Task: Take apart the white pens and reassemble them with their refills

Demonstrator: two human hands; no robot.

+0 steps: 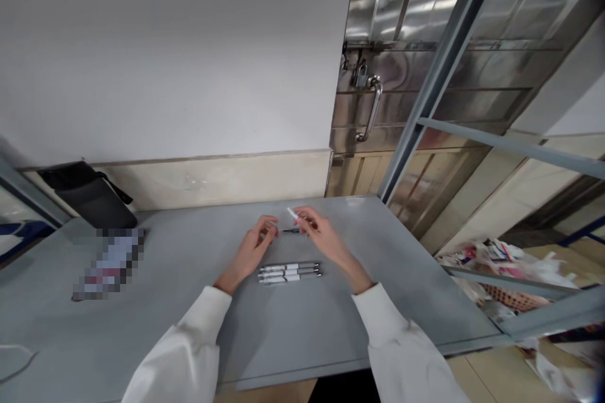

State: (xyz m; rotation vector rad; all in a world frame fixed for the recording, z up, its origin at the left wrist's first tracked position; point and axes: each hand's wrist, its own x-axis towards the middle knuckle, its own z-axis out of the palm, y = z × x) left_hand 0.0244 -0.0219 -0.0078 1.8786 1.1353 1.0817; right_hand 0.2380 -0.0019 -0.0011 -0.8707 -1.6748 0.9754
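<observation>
While 3 pens (289, 272) lie below, hands (289, 236) hold pen parts (292, 223).

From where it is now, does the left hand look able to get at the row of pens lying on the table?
Probably yes. The left hand is just above the row of pens, which lie bare on the grey table with nothing over them. The right hand is off to the side.

A thin dark pen refill (290, 230) is held level between the fingertips of both hands, just above the grey table. A small white piece (292, 213), possibly a pen barrel, points up-left from the right-hand fingers. Three white pens (289, 272) lie parallel below.
</observation>
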